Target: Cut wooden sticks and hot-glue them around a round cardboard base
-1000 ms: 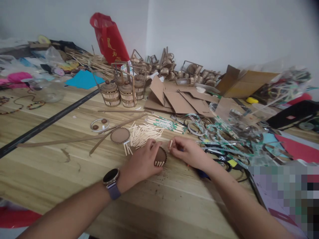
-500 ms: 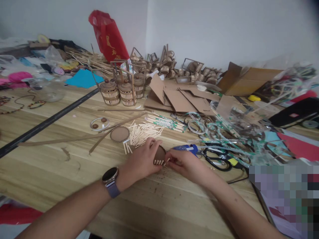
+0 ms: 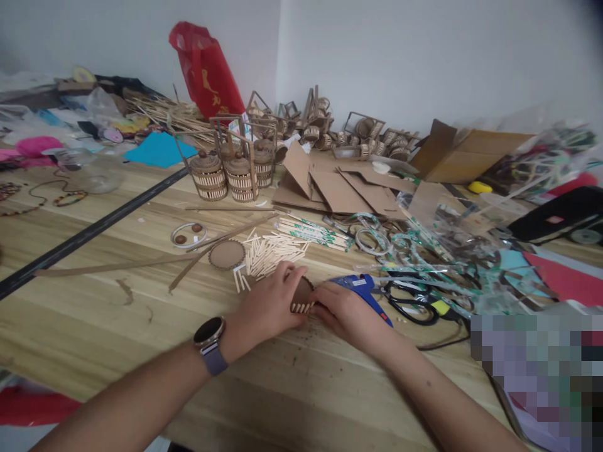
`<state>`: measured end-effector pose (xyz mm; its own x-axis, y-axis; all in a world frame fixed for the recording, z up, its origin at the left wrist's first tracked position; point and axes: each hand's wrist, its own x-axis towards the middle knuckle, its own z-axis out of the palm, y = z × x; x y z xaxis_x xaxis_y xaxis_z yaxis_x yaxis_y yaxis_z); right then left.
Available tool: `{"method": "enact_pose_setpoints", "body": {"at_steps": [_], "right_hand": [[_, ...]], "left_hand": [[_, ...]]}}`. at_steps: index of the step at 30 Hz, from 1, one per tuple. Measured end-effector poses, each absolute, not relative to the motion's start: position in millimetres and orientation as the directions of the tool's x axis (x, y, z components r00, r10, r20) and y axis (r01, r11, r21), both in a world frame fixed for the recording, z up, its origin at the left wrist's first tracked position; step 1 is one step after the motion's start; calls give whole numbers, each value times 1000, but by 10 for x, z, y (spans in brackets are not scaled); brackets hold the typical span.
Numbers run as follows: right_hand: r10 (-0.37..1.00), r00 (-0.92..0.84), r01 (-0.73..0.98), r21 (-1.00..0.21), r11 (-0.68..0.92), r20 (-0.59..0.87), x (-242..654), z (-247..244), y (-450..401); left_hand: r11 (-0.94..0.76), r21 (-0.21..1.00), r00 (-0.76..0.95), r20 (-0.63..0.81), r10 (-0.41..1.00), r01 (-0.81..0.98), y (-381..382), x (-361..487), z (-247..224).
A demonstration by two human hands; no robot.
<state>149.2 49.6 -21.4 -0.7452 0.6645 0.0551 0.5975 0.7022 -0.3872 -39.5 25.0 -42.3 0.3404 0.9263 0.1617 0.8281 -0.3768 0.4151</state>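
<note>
1. Head view, left arm: the forearm slants up and inward from the lower left, a watch (image 3: 209, 331) at the wrist. The left hand (image 3: 271, 298) lies palm down, its thumb and fingers curved around the left side of a brown disc (image 3: 301, 292) and holding it.
2. Head view, right arm: the forearm slants inward from the lower right. The right hand (image 3: 351, 311) is bent narrow, its fingertips meeting the disc's right edge; whether a stick sits between them cannot be told.
3. Between the hands: the brown disc, bearing a row of short sticks (image 3: 301, 308) along its near edge.
4. Beyond the left hand: a loose pile of pale sticks (image 3: 276, 254) on the worktop (image 3: 264, 395), with a second disc (image 3: 227, 254) to the pile's left.
5. Beside the right hand: a blue glue gun (image 3: 360, 285), partly covered by it; farther right, black-handled scissors (image 3: 414, 307).
6. Well beyond both hands: lidded containers (image 3: 210, 179) with upright slatted walls.
</note>
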Motion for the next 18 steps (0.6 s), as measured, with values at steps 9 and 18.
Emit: {"method": "enact_pose_setpoints", "body": {"at_steps": [9,18], "right_hand": [[618,-777,563,-307,767,119,1515,-277,490],[658,-746,583,-376,720,105,1532,-102,455]], "left_hand": [[-374,428,344,150,927,822,247,-391,-400],[-417,456,398,142,906,786,299,-471,-427]]}}
